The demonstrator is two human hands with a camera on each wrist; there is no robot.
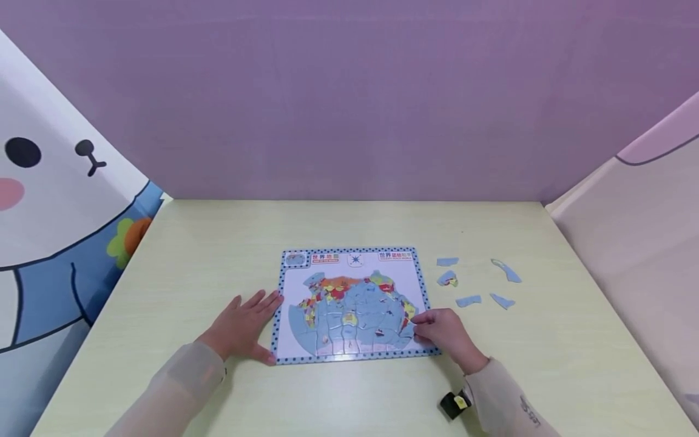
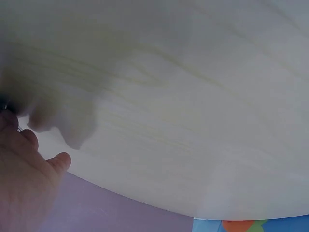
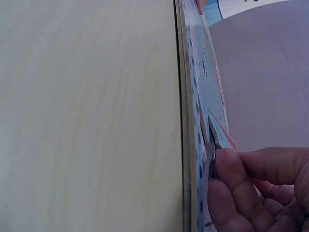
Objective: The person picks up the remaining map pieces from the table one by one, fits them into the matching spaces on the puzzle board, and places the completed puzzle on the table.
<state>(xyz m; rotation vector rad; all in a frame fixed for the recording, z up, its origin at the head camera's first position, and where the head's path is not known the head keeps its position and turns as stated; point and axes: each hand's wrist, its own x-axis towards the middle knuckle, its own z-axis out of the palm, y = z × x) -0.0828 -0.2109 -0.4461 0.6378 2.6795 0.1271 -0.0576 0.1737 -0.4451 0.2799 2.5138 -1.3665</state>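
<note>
Right grip (image 1: 445, 334) pinches a puzzle piece (image 3: 211, 153) at the lower right of the map board (image 1: 360, 273); left grip (image 1: 243, 325), spread, touches its left edge.

Diffuse light evenly brightens the surface (image 1: 546, 243) in the head view, with soft shadows beside the sleeves (image 1: 182, 373) and faint glare on the puzzle (image 1: 363, 303). Both wrist views are dimmer, hazier; the left shows blurry shadow beside the fingers (image 2: 30, 138) and a bowed surface edge.

One map puzzle board (image 1: 338, 271); five loose pieces (image 1: 468, 300) beside it; two grips (image 1: 243, 328) (image 1: 445, 335); one table (image 1: 355, 400).
</note>
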